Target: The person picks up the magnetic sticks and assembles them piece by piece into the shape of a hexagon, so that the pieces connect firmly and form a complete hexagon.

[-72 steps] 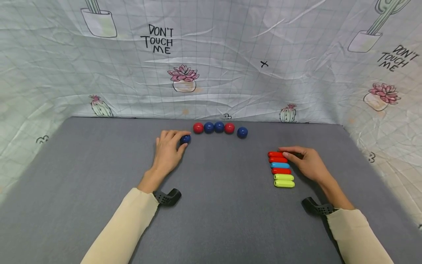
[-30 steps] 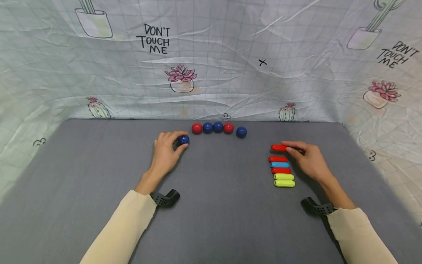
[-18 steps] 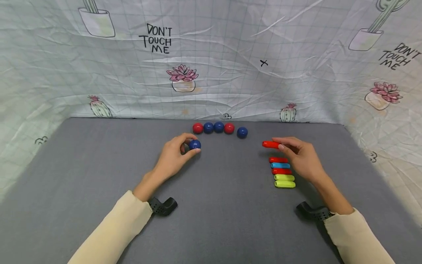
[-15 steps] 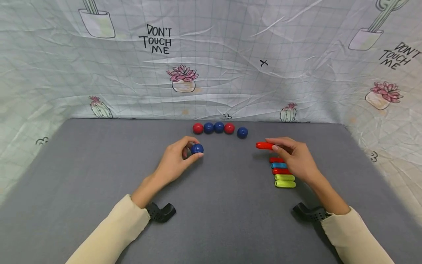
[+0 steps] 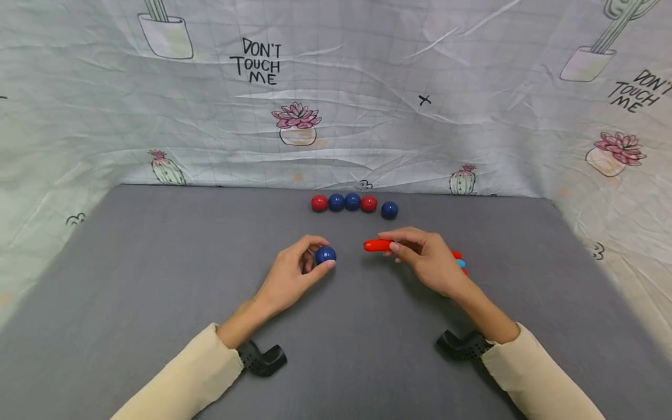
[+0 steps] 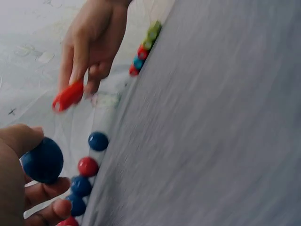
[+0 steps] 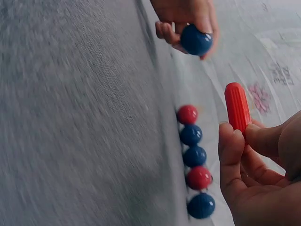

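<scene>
My left hand (image 5: 286, 277) pinches a glossy blue ball (image 5: 325, 255) between thumb and fingers, held above the grey table. Facing it, a short way to the right, my right hand (image 5: 433, 265) holds a red ribbed tube (image 5: 377, 245) by one end. The tube's free end points toward the ball, with a gap between them. In the left wrist view, a hole shows in that end of the tube. Behind the right hand, several more tubes lie stacked side by side; a light blue tube (image 5: 461, 263) peeks out, while the yellow-green tubes (image 6: 153, 32) show better in the left wrist view.
Along the table's back edge sits a row of balls: a red ball (image 5: 319, 203), two blue ones, another red, and a blue ball (image 5: 389, 210) slightly apart at the right. A white printed cloth (image 5: 367, 128) hangs behind the grey tabletop (image 5: 362, 361).
The right hand has lifted the top red tube off its row and carried it left. The left hand has brought the blue ball toward me and rightward, so the two now face each other.
</scene>
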